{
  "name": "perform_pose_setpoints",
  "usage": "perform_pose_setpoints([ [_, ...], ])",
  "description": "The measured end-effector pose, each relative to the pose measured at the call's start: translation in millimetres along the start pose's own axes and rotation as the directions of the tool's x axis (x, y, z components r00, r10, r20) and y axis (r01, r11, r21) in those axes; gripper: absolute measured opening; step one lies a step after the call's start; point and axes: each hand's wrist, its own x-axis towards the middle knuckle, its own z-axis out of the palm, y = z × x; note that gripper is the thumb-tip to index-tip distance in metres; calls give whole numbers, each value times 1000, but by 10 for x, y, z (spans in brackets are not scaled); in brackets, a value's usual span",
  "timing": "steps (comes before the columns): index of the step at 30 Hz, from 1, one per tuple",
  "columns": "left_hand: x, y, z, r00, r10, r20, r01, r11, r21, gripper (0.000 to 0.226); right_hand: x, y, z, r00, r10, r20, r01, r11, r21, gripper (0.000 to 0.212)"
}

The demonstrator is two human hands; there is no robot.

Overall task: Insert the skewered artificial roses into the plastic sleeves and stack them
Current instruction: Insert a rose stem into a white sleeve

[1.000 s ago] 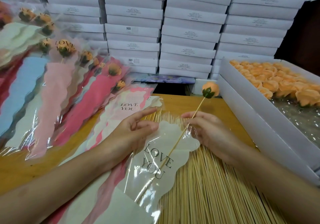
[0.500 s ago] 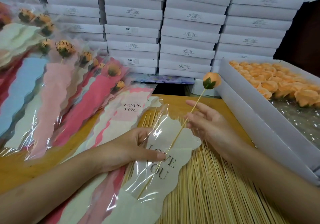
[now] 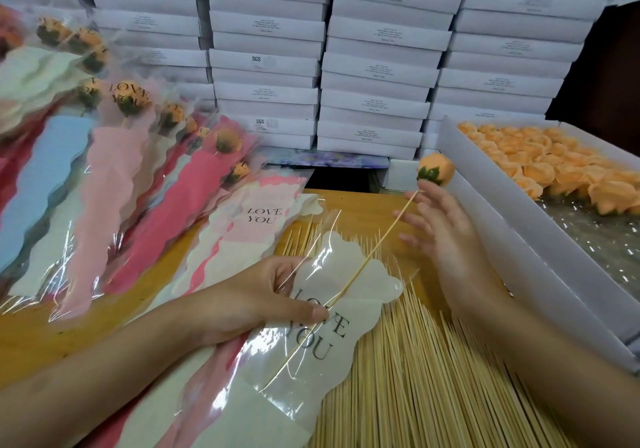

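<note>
A white plastic sleeve (image 3: 367, 286) printed "LOVE YOU" lies slanted over the loose sticks. A skewered orange rose (image 3: 437, 169) has its stick (image 3: 367, 257) partly inside the sleeve, with the bloom raised in the air beyond the opening. My left hand (image 3: 266, 295) grips the sleeve's left edge, and its thumb pinches the stick through the plastic. My right hand (image 3: 441, 236) hovers beside the upper stick just below the bloom, fingers straight and spread, holding nothing. A fanned stack of filled sleeves (image 3: 114, 184) lies at the left.
A pile of empty sleeves (image 3: 259, 229) sits under my left wrist on the wooden table (image 3: 360, 205). Several bare skewers (image 3: 426, 371) cover the near table. A white box (image 3: 491, 212) of orange rose heads stands at the right. White cartons (image 3: 374, 66) are stacked along the back.
My right hand released the stick and opened, drifting up toward the bloom. My left thumb came down on the stick through the sleeve. The rose shifted slightly up and right.
</note>
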Motion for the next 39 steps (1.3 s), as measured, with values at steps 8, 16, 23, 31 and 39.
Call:
perform_pose_setpoints([
  [8, -4, 16, -1, 1000, 8, 5, -8, 997, -75, 32, -49, 33, 28, 998, -46, 52, 52, 992, -117, 31],
  [16, 0, 20, -1, 999, -7, -47, 2, 994, -109, 38, -132, 30, 76, 981, -94, 172, 127, 973, -195, 34],
  [23, 1, 7, -1, 999, -8, -50, 0, 988, -151, 33, -209, 21, 85, 954, -139, 266, 201, 954, -221, 35],
  [31, -6, 3, -7, 997, -14, -73, 3, 987, -158, 33, -178, 14, 61, 959, -255, 122, 279, 918, -282, 15],
  [39, -19, 32, 18, 999, -16, -31, 13, 995, -98, 35, -76, 71, -34, 986, -159, 44, 165, 934, -318, 35],
])
